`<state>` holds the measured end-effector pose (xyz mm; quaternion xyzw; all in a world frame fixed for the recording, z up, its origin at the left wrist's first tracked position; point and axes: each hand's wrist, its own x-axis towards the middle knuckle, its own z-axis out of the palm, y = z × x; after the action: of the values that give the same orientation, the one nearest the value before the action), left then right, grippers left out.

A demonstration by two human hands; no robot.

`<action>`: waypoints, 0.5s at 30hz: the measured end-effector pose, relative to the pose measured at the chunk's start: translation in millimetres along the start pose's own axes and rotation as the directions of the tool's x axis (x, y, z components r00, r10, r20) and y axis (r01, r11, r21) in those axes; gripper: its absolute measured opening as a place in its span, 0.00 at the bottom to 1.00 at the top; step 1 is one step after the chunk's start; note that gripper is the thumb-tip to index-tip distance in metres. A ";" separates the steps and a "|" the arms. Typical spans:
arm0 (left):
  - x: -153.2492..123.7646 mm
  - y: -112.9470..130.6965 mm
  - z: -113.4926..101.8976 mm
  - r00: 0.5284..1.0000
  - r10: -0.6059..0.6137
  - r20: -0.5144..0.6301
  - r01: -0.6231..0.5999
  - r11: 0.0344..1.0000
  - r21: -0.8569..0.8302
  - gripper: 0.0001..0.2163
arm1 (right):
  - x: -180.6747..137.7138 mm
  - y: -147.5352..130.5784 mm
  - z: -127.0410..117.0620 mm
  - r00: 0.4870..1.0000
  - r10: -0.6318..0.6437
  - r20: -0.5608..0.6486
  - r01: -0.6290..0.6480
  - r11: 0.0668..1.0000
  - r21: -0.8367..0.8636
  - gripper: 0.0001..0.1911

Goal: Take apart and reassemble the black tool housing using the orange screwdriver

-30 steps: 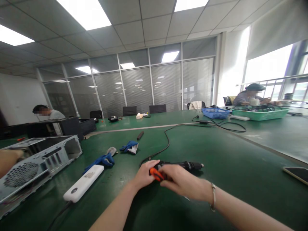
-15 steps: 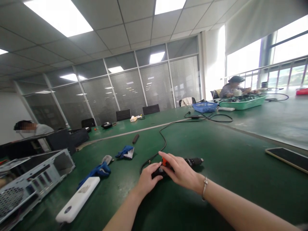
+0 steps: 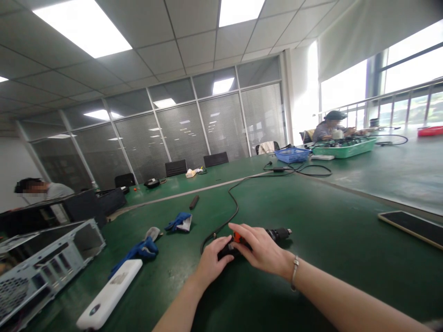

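Note:
A black corded electric screwdriver (image 3: pixel 277 234) with an orange part lies on the green table (image 3: pixel 328 230), its tip pointing right. My left hand (image 3: pixel 212 259) grips its rear end, fingers curled round the body. My right hand (image 3: pixel 261 249) lies over the middle of the tool, fingers stretched across the orange part. The tool's black cable (image 3: pixel 235 203) runs away from it toward the far side of the table.
An open grey computer case (image 3: pixel 41 267) stands at the left. A white power strip (image 3: pixel 107 299) and blue gloves (image 3: pixel 140 249) lie near it. A phone (image 3: pixel 411 226) rests at the right. Two people sit at the far left and far right, with trays (image 3: pixel 342 148) by the right one.
The view has shifted left and down a little. My right hand has opened from a grip on the orange part to lie over the tool. The tool stays in place.

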<state>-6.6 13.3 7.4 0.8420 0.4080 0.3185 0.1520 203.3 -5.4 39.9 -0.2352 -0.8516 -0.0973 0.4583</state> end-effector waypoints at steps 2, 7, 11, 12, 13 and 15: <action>-0.2 -1.4 0.6 1.000 0.004 -0.002 -0.004 1.000 0.006 0.19 | -0.4 0.7 0.3 1.000 -0.004 -0.020 0.004 1.000 -0.007 0.23; 0.1 -3.4 1.7 1.000 -0.002 -0.001 0.002 1.000 0.011 0.19 | 0.9 -0.6 -1.5 0.999 0.007 0.035 -0.007 1.000 0.010 0.23; 0.1 -0.7 0.4 1.000 0.006 -0.001 -0.006 1.000 0.009 0.15 | 7.4 -7.8 -8.7 0.995 0.006 0.099 -0.016 0.996 0.091 0.26; 0.1 0.1 0.1 1.000 0.007 -0.001 -0.007 1.000 0.007 0.15 | 8.7 -9.4 -10.0 0.994 0.005 0.105 -0.017 0.993 0.114 0.26; 0.0 0.8 -0.1 1.000 0.007 0.000 -0.007 1.000 0.005 0.14 | 9.6 -10.3 -10.7 0.994 0.002 0.105 -0.015 0.992 0.128 0.26; 0.1 1.8 -0.2 1.000 0.004 0.005 -0.004 1.000 -0.001 0.12 | 9.5 -10.0 -9.8 0.996 -0.006 0.084 -0.004 0.993 0.117 0.23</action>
<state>-5.6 12.3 8.5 0.8435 0.4057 0.3170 0.1528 201.2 -14.9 53.8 -0.2115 -0.8746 -0.0376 0.4347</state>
